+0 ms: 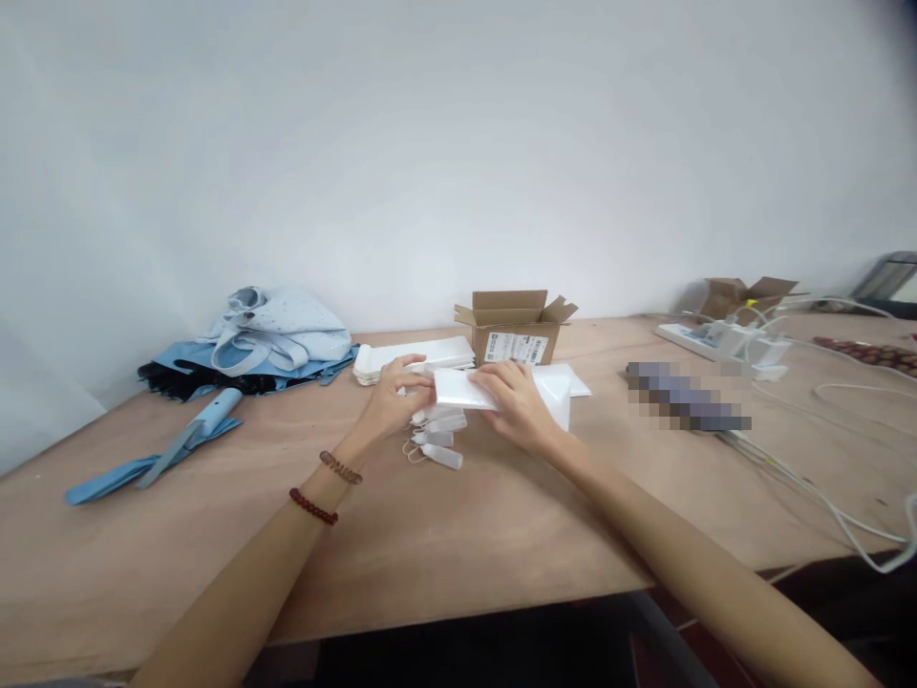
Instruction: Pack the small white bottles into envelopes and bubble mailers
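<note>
Plain wooden worktop (pixel 458 545) is spreading under both forearms, and two beaded bracelets (pixel 341 468) are circling the left wrist. Just below the hands, small white bottles (pixel 440 457) with loops are lying; I am counting three clearly, and perhaps more are hiding behind.

Between the two hands one white packet (pixel 458 390) is being held above the worktop. The right hand (pixel 520 406) is clamping it, with thumb below and fingers on top. The left hand (pixel 391 399) is curving around its left end with bent fingers; whether it is pinching, I cannot tell. In my judgement, the step in hand is working on this end, and the next move is calling for a steady right grip and fine left fingertips.

Beside the right hand, thin white sheeting (pixel 563 399) is showing, one or two pieces. Well to the right, one pixelated object (pixel 688 395) is lying. Far left of the left hand, one blue umbrella handle (pixel 215 413) is resting. Beyond the hands, one stack of white packs (pixel 415 355) is lying, number unclear, and one open carton (pixel 514 336) is standing. Farther right, one power strip (pixel 684 339) is carrying plugs, and behind it another carton (pixel 745 294) is sitting.
</note>
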The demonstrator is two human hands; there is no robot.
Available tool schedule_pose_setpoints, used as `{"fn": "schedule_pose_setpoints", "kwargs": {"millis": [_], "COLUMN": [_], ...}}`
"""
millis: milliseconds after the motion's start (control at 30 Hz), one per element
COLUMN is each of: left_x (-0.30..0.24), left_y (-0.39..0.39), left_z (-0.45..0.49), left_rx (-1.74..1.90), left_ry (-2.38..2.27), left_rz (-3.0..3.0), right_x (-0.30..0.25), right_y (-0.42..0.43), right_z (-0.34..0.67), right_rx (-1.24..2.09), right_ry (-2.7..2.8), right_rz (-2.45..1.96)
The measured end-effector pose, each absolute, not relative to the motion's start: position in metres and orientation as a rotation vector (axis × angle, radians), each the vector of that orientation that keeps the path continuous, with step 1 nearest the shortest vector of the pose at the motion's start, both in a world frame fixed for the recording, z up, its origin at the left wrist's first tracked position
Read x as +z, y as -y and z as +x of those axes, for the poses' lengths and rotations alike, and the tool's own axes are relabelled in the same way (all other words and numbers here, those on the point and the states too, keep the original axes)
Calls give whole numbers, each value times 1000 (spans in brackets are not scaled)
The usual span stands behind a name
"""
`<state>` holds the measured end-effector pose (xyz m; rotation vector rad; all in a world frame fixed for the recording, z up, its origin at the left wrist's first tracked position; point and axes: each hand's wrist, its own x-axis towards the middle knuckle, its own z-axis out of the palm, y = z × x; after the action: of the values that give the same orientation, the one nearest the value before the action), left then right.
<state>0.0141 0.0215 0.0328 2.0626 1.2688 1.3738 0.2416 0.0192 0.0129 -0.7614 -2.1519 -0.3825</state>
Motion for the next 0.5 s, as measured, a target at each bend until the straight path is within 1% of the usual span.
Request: {"fn": "schedule_pose_setpoints", "kwargs": {"millis": [200,300,400,500], "left_x": [29,31,36,40], "left_y": [-11,-8,-4,0], "left_z": [27,31,36,38], "left_rx": [1140,1181,1254,1221], "left_ry": [-989,-1046,-1112,-1005], "left_rz": [2019,1907,1621,1308], "right_x": [13,12,13,14], "right_y": [-15,-16,-15,-13], "right_z": [237,238,238,235], "right_rx": [-408,-448,-548,-627], "right_ry": [2159,2220,2272,2266], "right_rz": [-717,-791,-907,-997]}}
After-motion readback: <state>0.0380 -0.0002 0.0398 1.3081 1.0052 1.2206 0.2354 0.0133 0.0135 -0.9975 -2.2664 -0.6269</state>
